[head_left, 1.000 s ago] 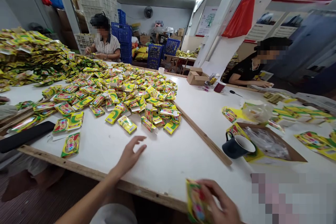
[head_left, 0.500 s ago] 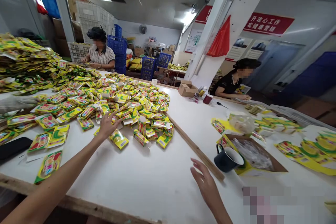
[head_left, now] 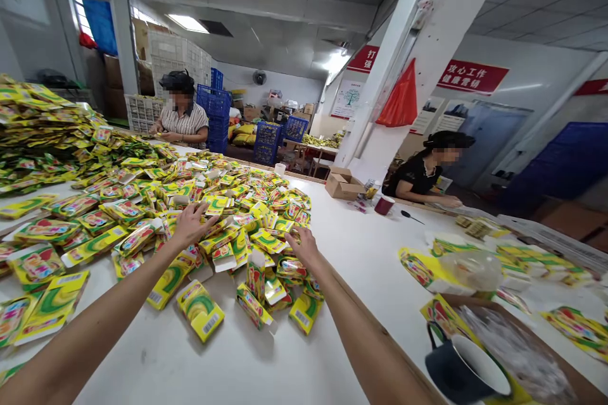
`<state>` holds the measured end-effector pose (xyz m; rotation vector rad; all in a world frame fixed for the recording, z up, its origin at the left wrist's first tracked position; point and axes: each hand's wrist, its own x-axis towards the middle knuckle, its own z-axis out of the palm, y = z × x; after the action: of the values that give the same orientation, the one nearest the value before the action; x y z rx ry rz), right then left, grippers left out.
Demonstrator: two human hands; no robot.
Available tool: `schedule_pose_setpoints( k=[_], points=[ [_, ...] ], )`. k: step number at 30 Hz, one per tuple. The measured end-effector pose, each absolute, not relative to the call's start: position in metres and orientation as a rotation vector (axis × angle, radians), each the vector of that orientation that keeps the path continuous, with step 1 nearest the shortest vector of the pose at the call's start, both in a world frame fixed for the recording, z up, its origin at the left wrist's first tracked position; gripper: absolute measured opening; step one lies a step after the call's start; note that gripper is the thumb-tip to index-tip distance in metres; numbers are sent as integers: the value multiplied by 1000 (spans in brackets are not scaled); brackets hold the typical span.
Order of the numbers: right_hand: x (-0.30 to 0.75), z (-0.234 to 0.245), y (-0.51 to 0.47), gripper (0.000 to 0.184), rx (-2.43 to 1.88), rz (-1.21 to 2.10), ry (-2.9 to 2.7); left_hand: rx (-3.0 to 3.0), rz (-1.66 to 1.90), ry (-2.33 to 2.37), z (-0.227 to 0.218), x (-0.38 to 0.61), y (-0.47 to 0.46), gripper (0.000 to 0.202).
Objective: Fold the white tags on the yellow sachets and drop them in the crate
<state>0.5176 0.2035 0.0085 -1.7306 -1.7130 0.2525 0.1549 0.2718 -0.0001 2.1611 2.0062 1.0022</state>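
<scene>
A wide heap of small yellow-and-green printed cardboard boxes [head_left: 270, 242] spreads over the white table. My left hand [head_left: 192, 226] lies on the heap, palm down with fingers spread, and grips nothing. At the heap's right side, my right hand [head_left: 304, 245] touches the boxes with its fingers apart and slightly bent. Some boxes have open end flaps. A few lie flat in front of the heap, among them a yellow box [head_left: 200, 310] and another box with a barcode [head_left: 305, 313].
A dark mug [head_left: 451, 370] stands by an open carton holding clear plastic bags [head_left: 517, 354] at lower right. A wooden strip [head_left: 365, 313] runs beneath my right forearm. A taller pile of packets [head_left: 42, 133] rises at left. Two co-workers [head_left: 183, 117] [head_left: 422, 168] sit across the table.
My right hand has moved from bare table near the mug, left and forward onto the heap's right side. My left hand stays on the heap. The view has shifted, and the gloved hand at far left is gone.
</scene>
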Motion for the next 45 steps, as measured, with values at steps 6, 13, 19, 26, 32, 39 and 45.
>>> schedule_pose_setpoints(
  k=[6, 13, 19, 26, 32, 39, 45],
  points=[
    [490, 6, 268, 70, -1937, 311, -1822, 2182, 756, 1948, -14, 172, 306, 70],
    [489, -5, 274, 67, -1984, 462, -2010, 2256, 593, 1825, -21, 183, 296, 65],
    [496, -11, 229, 65, -1877, 524, -2129, 2317, 573, 1722, -18, 195, 254, 56],
    [517, -5, 161, 61, -1786, 633, -2190, 2368, 520, 1632, -10, 221, 172, 56],
    [532, -3, 102, 58, -1756, 647, -2191, 2370, 509, 1572, -4, 237, 108, 56],
    [534, 20, 34, 63, -1740, 486, -2093, 2365, 558, 1524, 8, 240, 72, 54],
    [509, 25, -99, 39, -1351, 534, -2109, 2264, 1033, 1561, 24, 225, 23, 44]
  ],
)
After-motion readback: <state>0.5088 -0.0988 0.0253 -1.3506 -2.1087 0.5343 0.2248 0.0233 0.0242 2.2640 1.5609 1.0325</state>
